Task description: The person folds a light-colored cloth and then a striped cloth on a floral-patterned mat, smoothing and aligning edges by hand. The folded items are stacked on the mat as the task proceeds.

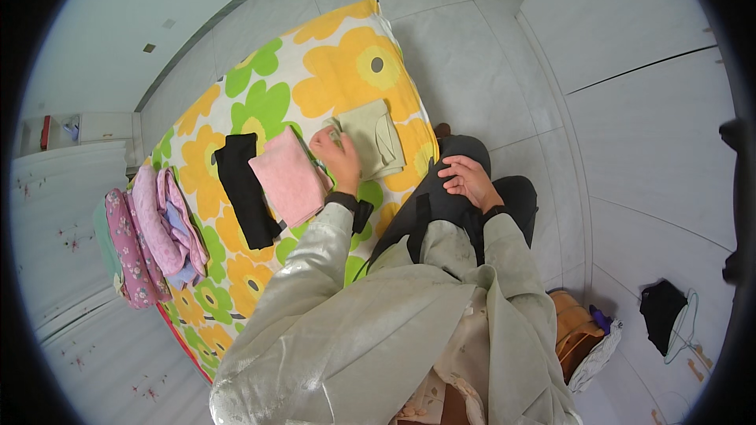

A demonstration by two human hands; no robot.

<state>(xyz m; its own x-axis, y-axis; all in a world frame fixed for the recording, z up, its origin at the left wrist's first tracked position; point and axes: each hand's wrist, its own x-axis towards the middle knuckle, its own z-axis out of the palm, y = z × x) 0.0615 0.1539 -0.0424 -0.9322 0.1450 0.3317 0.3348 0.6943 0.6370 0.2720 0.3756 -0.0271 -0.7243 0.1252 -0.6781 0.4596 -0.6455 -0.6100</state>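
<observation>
Pale green folded cloth (383,144) lies flat on the bed cover (335,59), near its right edge and just right of a pink folded cloth (290,173). Left hand (339,159) is positioned at the left edge of the pale green cloth, with fingers curled into a narrow shape (whether they pinch the fabric cannot be told from this angle). Right hand (470,182) is positioned over the dark-trousered leg (463,148), fingers loosely bent and moderately spread, with nothing visible in the grasp. A black folded cloth (242,189) lies left of the pink folded cloth, its long axis running from far to near. Further left, a row of bundled textiles (142,236) rests at the left edge of the bed cover (pink, floral and green pieces are visible). The bed cover carries large yellow and green flowers on white. Grey floor tiles (492,83) extend along its far and right sides. White panels (642,126) bound the scene at right; a brown container (572,323) stands at near right.
</observation>
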